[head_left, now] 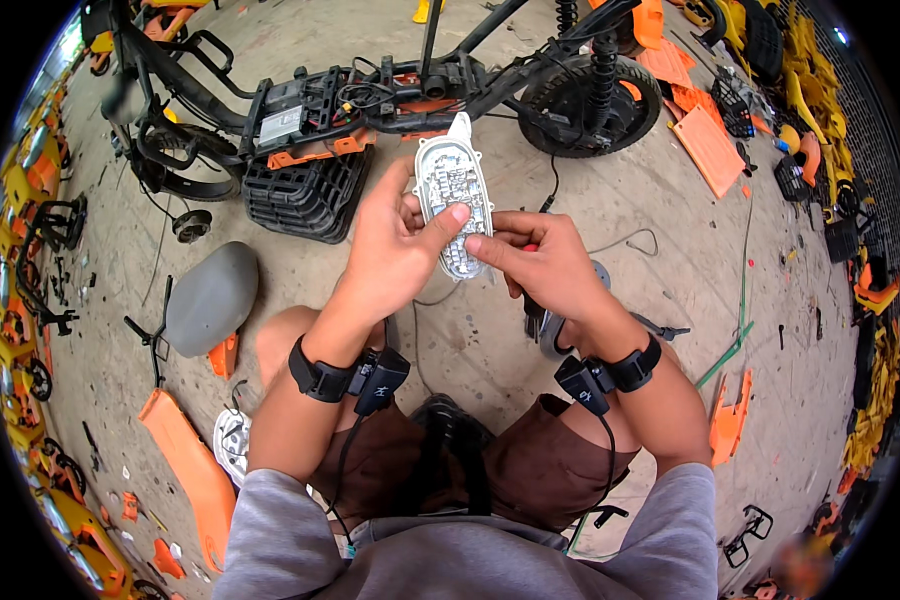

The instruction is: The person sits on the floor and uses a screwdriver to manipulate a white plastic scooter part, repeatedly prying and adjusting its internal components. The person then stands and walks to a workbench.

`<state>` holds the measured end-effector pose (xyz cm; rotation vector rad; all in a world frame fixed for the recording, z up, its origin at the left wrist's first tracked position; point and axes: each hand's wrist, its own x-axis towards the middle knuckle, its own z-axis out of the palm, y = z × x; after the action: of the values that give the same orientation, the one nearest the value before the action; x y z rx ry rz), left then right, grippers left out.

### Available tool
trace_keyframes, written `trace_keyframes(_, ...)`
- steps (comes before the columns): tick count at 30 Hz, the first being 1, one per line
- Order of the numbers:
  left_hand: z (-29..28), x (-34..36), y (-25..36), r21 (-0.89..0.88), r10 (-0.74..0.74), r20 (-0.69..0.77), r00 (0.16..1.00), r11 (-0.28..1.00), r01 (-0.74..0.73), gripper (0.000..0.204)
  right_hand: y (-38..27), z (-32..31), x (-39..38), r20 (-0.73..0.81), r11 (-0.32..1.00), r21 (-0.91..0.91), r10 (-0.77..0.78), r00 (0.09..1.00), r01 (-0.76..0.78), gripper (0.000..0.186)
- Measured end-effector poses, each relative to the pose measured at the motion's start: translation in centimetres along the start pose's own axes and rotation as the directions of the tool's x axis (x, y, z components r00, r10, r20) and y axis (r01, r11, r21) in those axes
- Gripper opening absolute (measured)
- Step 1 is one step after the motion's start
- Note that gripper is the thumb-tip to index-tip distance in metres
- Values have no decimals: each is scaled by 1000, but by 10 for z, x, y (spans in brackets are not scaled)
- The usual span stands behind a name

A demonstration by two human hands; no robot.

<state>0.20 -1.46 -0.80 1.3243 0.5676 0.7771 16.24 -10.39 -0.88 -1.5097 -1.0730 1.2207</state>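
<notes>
My left hand holds a pale oval housing up in front of me. Its thumb lies across the silvery, board-like inside, and the fingers reach behind the left edge. A pointed tab sticks out at the housing's upper end. My right hand is closed at the housing's lower right side, thumb tip against the inside. Between its fingers shows a small red thing, perhaps a handle; most of it is hidden by the hand.
A stripped scooter frame with bare wiring stands ahead, over a black crate. A grey seat and an orange panel lie at left. More orange panels lie at far right. A cable runs along the floor.
</notes>
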Motion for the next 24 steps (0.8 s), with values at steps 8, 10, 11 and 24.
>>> trace_keyframes(8, -1, 2, 0, -7, -5, 4, 1000, 1000, 5, 36, 0, 1, -1, -9, 999, -5, 31, 999, -32, 42)
trace_keyframes(10, -1, 2, 0, -17, -4, 3, 1000, 1000, 4, 37, 1, 1, -1, -21, 1000, -4, 31, 999, -31, 41)
trace_keyframes(11, -2, 2, 0, -21, -6, 1, 1000, 1000, 6, 36, 1, 1, -1, -22, 1000, -7, 30, 999, -30, 40)
trace_keyframes(24, 1, 2, -2, -66, -3, -62, 998, 998, -1, 27, -3, 1, -2, -36, 1000, -21, 4, 999, -5, 40)
